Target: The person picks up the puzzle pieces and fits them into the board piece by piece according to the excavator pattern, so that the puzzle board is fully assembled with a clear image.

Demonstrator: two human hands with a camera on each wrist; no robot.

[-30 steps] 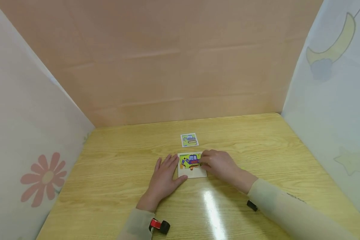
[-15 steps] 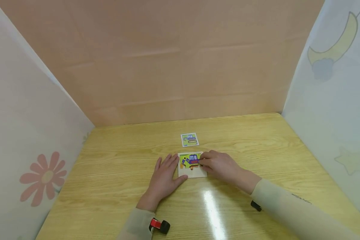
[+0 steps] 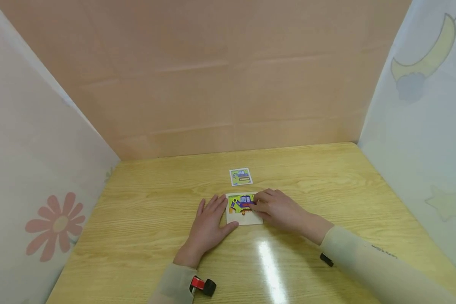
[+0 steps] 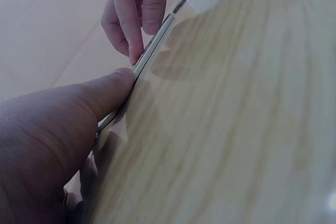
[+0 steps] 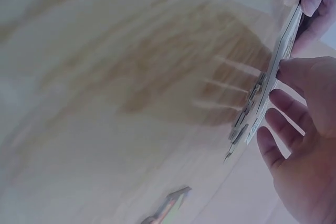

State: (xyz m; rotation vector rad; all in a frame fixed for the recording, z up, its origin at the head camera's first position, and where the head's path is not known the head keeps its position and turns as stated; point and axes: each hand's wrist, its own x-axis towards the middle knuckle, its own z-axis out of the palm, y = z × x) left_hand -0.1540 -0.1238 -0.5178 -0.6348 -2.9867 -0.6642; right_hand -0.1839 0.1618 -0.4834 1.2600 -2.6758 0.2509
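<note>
A small wooden puzzle board (image 3: 235, 220) lies flat on the table, its lower part bare pale wood. Across its upper part, puzzle pieces (image 3: 236, 204) form a blue digger on green. My left hand (image 3: 207, 226) rests along the board's left side, fingers outstretched and thumb at the near corner. Over the right side of the picture my right hand (image 3: 279, 211) reaches down, its fingertips touching the pieces and covering that part. In the left wrist view, the right index finger presses at the board's edge (image 4: 152, 51). The right wrist view shows that hand's other fingers loosely spread.
Just behind the board lies a square picture card (image 3: 241, 176) with a similar digger. A colourful flat piece (image 5: 170, 205) lies on the table in the right wrist view, apart from the board. Fabric walls (image 3: 228, 84) enclose the table at the back and sides.
My right fingertips have shifted slightly left over the picture, covering a little more of the digger's body. The left hand and the board stay about where they were.
</note>
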